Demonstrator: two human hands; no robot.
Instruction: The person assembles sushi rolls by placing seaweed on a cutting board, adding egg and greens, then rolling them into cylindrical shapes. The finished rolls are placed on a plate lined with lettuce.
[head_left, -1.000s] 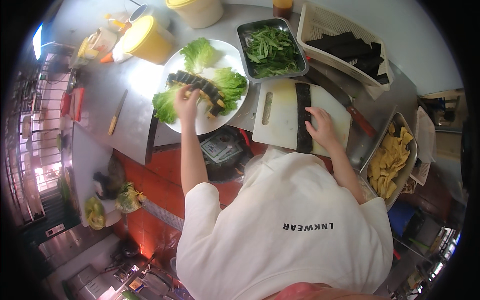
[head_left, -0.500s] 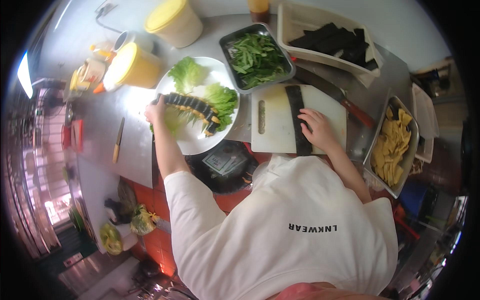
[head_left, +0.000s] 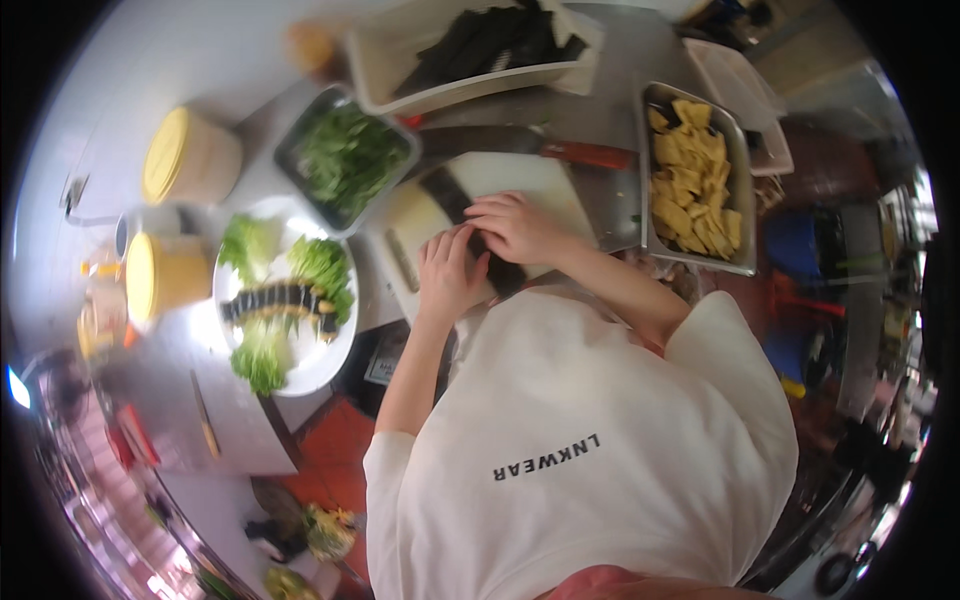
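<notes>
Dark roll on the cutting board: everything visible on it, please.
The dark roll is a long, thin cylinder wrapped in a black seaweed-like sheet. It lies flat and slanted across the white cutting board. Only its far end and a short near stretch show. The left hand and the right hand lie over its middle, fingers on top. Its filling is hidden.

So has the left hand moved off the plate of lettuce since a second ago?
Yes. The left hand left the white plate and now rests on the dark roll on the cutting board.
</notes>
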